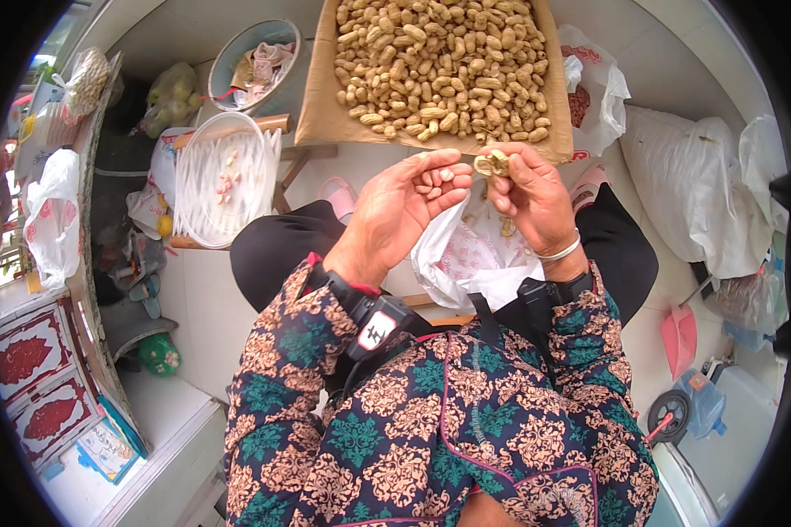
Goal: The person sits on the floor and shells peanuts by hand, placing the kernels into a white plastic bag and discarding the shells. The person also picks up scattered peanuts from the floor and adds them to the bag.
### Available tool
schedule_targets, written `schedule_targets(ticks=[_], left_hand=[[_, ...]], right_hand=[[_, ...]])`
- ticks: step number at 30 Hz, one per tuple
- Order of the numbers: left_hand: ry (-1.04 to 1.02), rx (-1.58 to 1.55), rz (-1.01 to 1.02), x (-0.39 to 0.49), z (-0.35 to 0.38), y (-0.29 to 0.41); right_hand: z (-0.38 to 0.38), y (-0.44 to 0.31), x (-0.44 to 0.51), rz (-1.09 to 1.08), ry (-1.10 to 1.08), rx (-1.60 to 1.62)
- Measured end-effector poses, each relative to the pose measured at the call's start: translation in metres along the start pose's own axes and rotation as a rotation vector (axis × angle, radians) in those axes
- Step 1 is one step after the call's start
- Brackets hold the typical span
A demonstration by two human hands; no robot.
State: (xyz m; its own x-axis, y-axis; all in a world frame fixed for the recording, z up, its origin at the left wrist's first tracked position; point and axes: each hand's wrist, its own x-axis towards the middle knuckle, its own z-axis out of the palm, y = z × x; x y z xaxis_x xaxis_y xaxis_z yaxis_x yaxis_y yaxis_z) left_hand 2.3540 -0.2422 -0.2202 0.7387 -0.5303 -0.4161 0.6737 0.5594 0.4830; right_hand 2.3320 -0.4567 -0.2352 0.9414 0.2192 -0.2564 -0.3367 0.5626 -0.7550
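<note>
My left hand [405,197] is cupped palm up, with several shelled peanut kernels [433,182] lying on the fingers. Between the thumb and fingers of my right hand [530,191] is a split peanut shell [491,163], its hollow inside showing. Below the hands, a white plastic bag [474,263] hangs open between my knees, with some shell pieces in it. Just beyond my fingertips, a heap of unshelled peanuts [441,66] covers a brown cloth-like sheet [323,99]. To the left, several kernels [224,188] rest in a round clear plastic lid or tray [191,204] on a stool.
A round bin [217,79] with scraps stands at the back left. At right are a plastic bag of reddish contents [600,99], a large white sack [692,178] and a pink dustpan [679,339]. A wooden-edged shelf [95,217] runs along the left.
</note>
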Motion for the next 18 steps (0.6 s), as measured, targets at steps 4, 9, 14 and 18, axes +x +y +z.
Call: schedule_targets(ticks=[4,9,14,18], left_hand=[[-0.048,0.049,0.108,-0.032,0.006,0.035],[0.002,0.077,0.452,-0.087,-0.043,0.113],[0.516,0.097,0.627,-0.114,-0.151,0.164],[0.767,0.290,0.566,-0.108,-0.195,0.165]], right_hand=[[-0.002,-0.003,0.004,0.043,-0.139,0.078],[-0.010,0.003,0.005,0.062,-0.108,-0.050],[-0.026,0.013,0.007,0.124,-0.098,-0.102],[-0.031,0.012,0.007,0.162,-0.086,-0.149]])
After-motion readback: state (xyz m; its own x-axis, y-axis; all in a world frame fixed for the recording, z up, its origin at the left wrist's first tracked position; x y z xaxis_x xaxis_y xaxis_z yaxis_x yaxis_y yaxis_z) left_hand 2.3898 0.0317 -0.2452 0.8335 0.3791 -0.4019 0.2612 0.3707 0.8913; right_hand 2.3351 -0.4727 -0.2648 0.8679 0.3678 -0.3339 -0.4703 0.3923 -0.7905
